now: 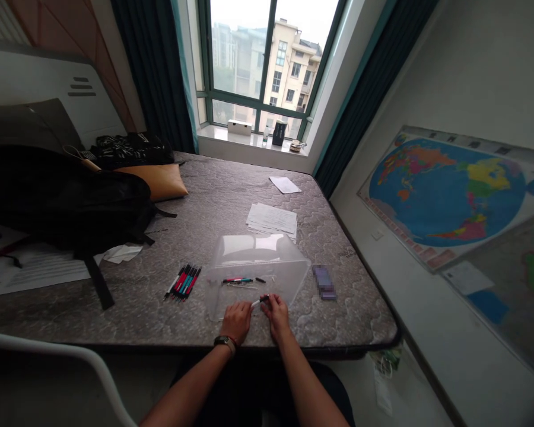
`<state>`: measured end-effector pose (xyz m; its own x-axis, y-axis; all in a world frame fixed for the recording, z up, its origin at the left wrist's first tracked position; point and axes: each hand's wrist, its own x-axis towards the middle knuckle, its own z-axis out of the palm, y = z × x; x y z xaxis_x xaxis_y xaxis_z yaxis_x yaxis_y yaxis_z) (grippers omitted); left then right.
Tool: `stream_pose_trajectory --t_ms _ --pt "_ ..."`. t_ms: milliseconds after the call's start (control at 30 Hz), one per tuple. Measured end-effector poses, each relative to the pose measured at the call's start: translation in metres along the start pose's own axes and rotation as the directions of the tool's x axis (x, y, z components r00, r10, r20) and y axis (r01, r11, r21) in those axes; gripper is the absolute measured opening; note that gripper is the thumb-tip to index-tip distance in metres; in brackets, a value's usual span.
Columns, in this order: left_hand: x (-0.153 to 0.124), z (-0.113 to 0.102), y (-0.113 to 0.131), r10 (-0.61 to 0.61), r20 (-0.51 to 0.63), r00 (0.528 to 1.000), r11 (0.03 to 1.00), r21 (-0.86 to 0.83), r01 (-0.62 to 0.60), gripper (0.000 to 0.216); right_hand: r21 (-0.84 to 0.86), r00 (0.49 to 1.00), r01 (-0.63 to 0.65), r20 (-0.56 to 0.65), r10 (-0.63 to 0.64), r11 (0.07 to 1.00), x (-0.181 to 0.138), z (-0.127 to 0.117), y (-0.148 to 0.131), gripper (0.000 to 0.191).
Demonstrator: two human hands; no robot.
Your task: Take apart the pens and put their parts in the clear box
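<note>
Left hand (pixel 237 321) and right hand (pixel 276 314) grasp one pen (pixel 256 303); one clear box (pixel 258 247) beneath.

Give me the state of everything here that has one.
Held pen: in right hand, assembly unclear
Box: open
Pen row: side by side
Papers: loosely piled
Phone: lying flat, pixelated
Curtains: parted
Backpack: lying down
Map: flat on wall
Window: cannot tell if shut
</note>
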<state>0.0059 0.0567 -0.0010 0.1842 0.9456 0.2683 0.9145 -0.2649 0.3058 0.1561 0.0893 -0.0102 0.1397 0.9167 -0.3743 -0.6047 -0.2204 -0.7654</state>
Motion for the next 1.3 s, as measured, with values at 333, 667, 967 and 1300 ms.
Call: stream_pose_trajectory --t_ms 333,667,967,1300 --pt "0.001 0.001 -0.001 0.022 -0.008 1.0 1.0 0.011 -0.021 0.028 0.042 1.0 -0.022 0.018 0.021 0.999 -0.001 -0.002 -0.002 0.033" --pt "0.0 -0.001 0.0 0.005 0.0 1.0 1.0 0.023 -0.005 0.026 0.035 0.999 -0.04 -0.007 0.04 0.999 -0.002 0.001 -0.004 0.029" --pt "0.0 -0.001 0.0 0.005 -0.006 1.0 1.0 0.013 -0.005 0.027 0.025 1.0 0.012 0.011 -0.013 1.0 -0.004 0.001 0.0 0.029" --pt "-0.002 -0.004 0.001 -0.011 -0.003 1.0 1.0 -0.016 0.011 0.026 0.032 0.987 -0.023 0.157 0.018 0.999 -0.003 -0.01 -0.002 0.027"
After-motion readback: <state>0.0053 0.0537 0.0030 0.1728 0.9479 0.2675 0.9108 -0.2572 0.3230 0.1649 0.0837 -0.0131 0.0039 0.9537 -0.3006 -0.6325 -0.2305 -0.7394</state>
